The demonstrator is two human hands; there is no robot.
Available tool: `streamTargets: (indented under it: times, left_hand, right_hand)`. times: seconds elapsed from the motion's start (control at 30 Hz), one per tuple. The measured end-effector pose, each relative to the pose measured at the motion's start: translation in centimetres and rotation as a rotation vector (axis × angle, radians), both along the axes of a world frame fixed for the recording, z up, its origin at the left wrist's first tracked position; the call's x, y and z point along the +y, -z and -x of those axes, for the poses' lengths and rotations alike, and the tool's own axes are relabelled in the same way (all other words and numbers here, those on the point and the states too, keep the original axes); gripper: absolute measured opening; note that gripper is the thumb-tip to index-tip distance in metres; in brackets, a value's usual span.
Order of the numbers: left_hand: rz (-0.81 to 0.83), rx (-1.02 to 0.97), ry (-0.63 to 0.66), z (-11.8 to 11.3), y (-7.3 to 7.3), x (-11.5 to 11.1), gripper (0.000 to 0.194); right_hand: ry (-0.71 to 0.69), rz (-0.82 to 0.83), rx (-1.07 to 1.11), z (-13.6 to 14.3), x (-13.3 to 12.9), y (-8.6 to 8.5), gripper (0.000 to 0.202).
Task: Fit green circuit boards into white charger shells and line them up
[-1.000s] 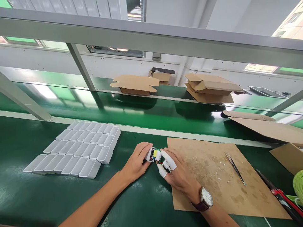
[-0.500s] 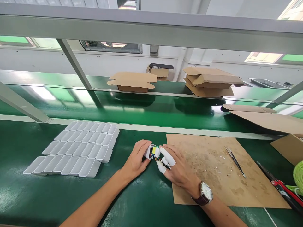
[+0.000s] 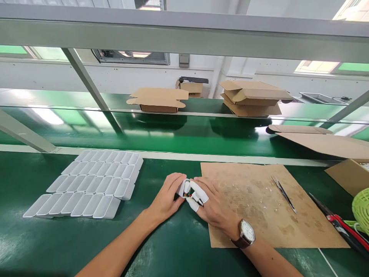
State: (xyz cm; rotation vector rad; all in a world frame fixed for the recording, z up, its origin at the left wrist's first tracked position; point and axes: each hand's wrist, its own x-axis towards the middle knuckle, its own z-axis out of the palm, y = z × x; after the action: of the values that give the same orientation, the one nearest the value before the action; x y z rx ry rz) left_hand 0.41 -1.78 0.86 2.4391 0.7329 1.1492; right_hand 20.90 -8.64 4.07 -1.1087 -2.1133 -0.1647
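Observation:
Between both hands, above the green table, is a small white housing [image 3: 181, 189] with circuit parts showing at its open side. My left hand [image 3: 167, 195] grips the housing from the left, fingers over the top and thumb below. My right hand [image 3: 213, 202], with white covers on thumb and index finger, pinches the circuit parts and a small white piece with wires at the housing's right side. The fingers hide much of the parts. A watch is on the right wrist.
White trays [image 3: 86, 184] stand in rows at the left. On a stained cardboard sheet [image 3: 248, 215] at the right lie tweezers [image 3: 284, 194]. Red-handled scissors [image 3: 334, 218] and a green roll [image 3: 361, 211] are at the far right. Flat cardboard boxes [image 3: 253, 96] sit behind.
The circuit parts, with a yellow component showing before, are now closer to the white housing and more covered. My right hand has shifted slightly left. The whole view has moved a little.

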Motion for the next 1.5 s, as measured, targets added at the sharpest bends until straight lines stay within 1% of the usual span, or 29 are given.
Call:
streamTargets:
  times: [0.07, 0.13, 0.23, 0.27, 0.33, 0.4, 0.5, 0.6, 0.7, 0.77, 0.83, 1.0, 1.13, 1.2, 1.27, 1.33, 1.37, 1.43, 1.5]
  left_hand:
    - [0.097, -0.005, 0.028, 0.0, 0.1, -0.3, 0.063]
    - [0.226, -0.010, 0.063, 0.0, 0.1, -0.5, 0.060]
    - [0.410, -0.039, 0.117, 0.1, 0.1, -0.4, 0.046]
    - [0.454, -0.064, 0.112, 0.1, 0.1, -0.3, 0.042]
    - [0.530, -0.133, 0.077, 0.1, 0.0, -0.1, 0.041]
    - [0.606, -0.215, 0.057, 0.0, 0.0, 0.0, 0.045]
    - [0.680, -0.280, 0.068, -0.1, -0.1, 0.0, 0.047]
    - [0.683, -0.272, 0.087, -0.2, -0.1, -0.2, 0.054]
    - [0.649, -0.277, 0.101, -0.2, -0.1, -0.6, 0.074]
    - [0.619, -0.264, 0.105, -0.1, -0.2, -0.9, 0.088]
    - [0.598, -0.235, 0.110, 0.0, -0.4, -1.1, 0.097]
    - [0.599, -0.209, 0.117, -0.2, -0.7, -1.5, 0.106]
    - [0.557, -0.200, 0.105, -0.3, -0.4, -1.6, 0.106]
    - [0.472, -0.224, 0.096, -0.3, -0.4, -1.4, 0.106]
    - [0.363, -0.258, 0.094, -0.2, -0.4, -1.2, 0.104]
    - [0.285, -0.275, 0.078, -0.2, -0.5, -1.1, 0.095]
    - [0.272, -0.279, 0.061, -0.3, -0.5, -1.1, 0.088]
    - [0.303, -0.285, 0.030, -0.3, -0.5, -1.2, 0.074]
    - [0.377, -0.301, 0.013, -0.3, -0.5, -1.3, 0.063]
  right_hand:
    - [-0.017, 0.032, 0.035, -0.1, 0.0, 0.1, 0.071]
    - [-0.036, 0.084, 0.119, -0.3, -0.1, 0.0, 0.068]
    - [-0.025, 0.215, 0.233, -0.8, -0.1, -0.1, 0.050]
    - [-0.009, 0.245, 0.258, -0.9, 0.0, -0.1, 0.044]
    - [-0.007, 0.266, 0.283, -0.9, 0.4, 0.2, 0.039]
    - [-0.051, 0.274, 0.271, -0.8, 0.7, 0.7, 0.040]
    - [-0.114, 0.318, 0.190, -0.5, 1.0, 1.4, 0.048]
    - [-0.104, 0.334, 0.142, -0.2, 1.0, 1.5, 0.050]
    - [-0.096, 0.312, 0.159, -0.1, 0.9, 1.2, 0.048]
    - [-0.088, 0.266, 0.188, -0.2, 0.8, 1.0, 0.046]
    - [-0.074, 0.245, 0.221, -0.2, 0.9, 0.8, 0.044]
    - [-0.152, 0.375, 0.210, -0.1, 1.1, 0.9, 0.045]
    - [-0.163, 0.296, 0.240, -0.1, 1.2, 1.3, 0.049]
    - [-0.165, 0.285, 0.254, -0.1, 1.1, 1.5, 0.050]
    - [-0.177, 0.312, 0.249, -0.1, 1.0, 1.8, 0.051]
    - [-0.187, 0.334, 0.223, 0.0, 1.0, 2.0, 0.050]
    - [-0.178, 0.331, 0.215, 0.0, 1.0, 2.1, 0.049]
    - [-0.144, 0.327, 0.218, 0.2, 1.0, 2.2, 0.049]
    - [-0.131, 0.344, 0.220, 0.4, 1.1, 2.1, 0.050]
